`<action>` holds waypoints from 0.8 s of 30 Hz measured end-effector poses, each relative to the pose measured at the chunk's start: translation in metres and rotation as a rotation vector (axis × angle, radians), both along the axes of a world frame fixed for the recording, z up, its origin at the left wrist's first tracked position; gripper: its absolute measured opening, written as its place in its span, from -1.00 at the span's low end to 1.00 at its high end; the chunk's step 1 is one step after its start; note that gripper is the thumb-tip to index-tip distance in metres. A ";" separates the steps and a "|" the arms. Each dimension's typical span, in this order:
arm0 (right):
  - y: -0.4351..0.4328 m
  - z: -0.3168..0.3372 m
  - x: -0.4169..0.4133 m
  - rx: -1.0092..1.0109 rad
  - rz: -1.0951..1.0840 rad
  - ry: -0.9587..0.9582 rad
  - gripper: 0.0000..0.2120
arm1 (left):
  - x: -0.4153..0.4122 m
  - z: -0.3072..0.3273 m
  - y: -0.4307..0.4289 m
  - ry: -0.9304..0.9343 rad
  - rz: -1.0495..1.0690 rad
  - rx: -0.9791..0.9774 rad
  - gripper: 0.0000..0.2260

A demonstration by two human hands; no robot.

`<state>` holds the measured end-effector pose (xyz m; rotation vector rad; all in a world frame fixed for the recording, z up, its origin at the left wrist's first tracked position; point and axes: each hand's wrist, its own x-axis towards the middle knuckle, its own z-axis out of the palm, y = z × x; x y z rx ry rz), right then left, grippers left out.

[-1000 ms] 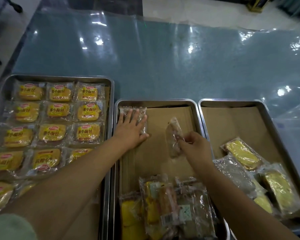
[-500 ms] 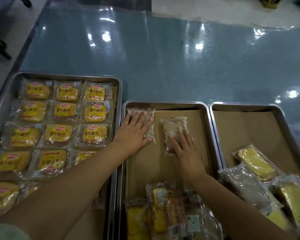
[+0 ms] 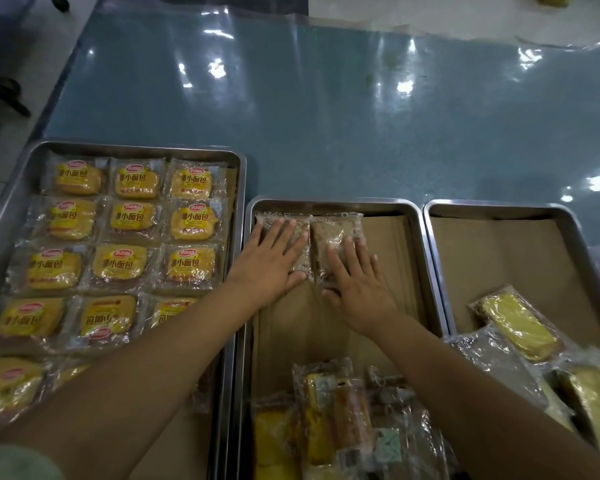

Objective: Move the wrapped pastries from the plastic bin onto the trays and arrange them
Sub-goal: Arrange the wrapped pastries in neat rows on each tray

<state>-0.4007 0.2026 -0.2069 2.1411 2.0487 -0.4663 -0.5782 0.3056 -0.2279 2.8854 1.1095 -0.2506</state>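
Note:
Two brownish wrapped pastries lie side by side at the far left corner of the middle tray (image 3: 336, 203). My left hand (image 3: 272, 258) rests flat, fingers spread, on the left pastry (image 3: 274, 219). My right hand (image 3: 355, 282) lies flat on the right pastry (image 3: 335, 232), pressing it against the paper liner. Neither hand grips anything. A heap of mixed wrapped pastries (image 3: 340, 420) fills the near end of the middle tray. No plastic bin is in view.
The left tray (image 3: 21, 174) holds neat rows of yellow wrapped buns (image 3: 132, 220). The right tray (image 3: 575, 223) holds a loose pile of yellow wrapped cakes (image 3: 518, 323) at its near end. All trays sit on a blue table (image 3: 326, 116) covered with clear plastic.
My right hand carried the second pastry to the tray's far end, laid it down and slid it beside the first. My left hand stayed on the first pastry.

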 end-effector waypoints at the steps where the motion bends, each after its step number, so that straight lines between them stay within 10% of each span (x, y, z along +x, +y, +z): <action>1: -0.001 0.004 0.003 0.012 -0.012 0.029 -0.27 | 0.001 0.002 -0.001 -0.006 0.003 0.010 -0.38; 17: -0.086 0.073 0.133 0.092 -0.195 0.109 -0.57 | 0.073 0.028 -0.067 0.012 0.191 -0.085 -0.37; 24: -0.128 0.074 0.192 0.025 -0.353 0.283 -0.83 | 0.140 0.046 -0.136 -0.425 0.126 -0.131 -0.66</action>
